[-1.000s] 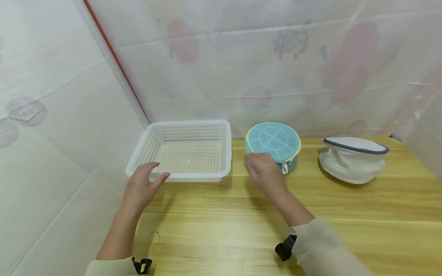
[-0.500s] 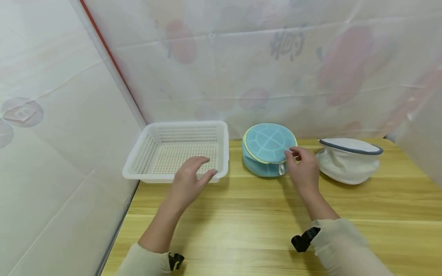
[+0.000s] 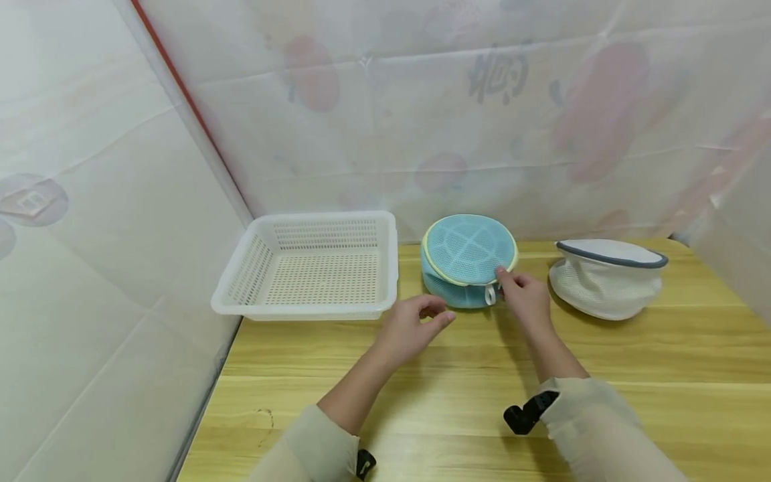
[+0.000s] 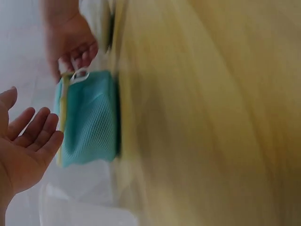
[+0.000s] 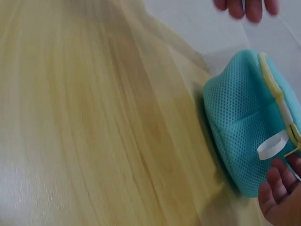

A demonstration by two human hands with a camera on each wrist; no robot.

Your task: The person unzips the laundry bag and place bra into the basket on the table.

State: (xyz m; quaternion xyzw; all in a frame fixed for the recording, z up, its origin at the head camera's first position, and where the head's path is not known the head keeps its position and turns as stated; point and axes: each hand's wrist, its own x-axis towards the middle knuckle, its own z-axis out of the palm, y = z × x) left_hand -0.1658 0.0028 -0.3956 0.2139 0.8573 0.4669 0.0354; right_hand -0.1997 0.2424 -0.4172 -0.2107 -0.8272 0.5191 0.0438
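A round blue mesh laundry bag (image 3: pixel 470 251) with a yellow zipped rim and a white loop stands upright on the table. My right hand (image 3: pixel 528 301) is at its front right rim. In the right wrist view, the thumb and fingers pinch the small yellow zipper pull (image 5: pixel 292 151) beside the white loop (image 5: pixel 273 145). My left hand (image 3: pixel 412 329) is in front of the bag's left side, fingers loosely bent with nothing in them. From the left wrist, the left palm (image 4: pixel 26 153) shows, its fingertips overlapping the yellow rim.
A white plastic basket (image 3: pixel 304 311) with slotted walls stands to the left of the bag. A white mesh laundry bag (image 3: pixel 608 288) with a grey rim sits to the right. Printed sheeting (image 3: pixel 385 134) hangs behind the wooden table (image 3: pixel 446 415).
My left hand has moved right, from the basket's front edge to the blue laundry bag. The right hand has gone from the bag's front left to its front right rim and grips the zipper pull.
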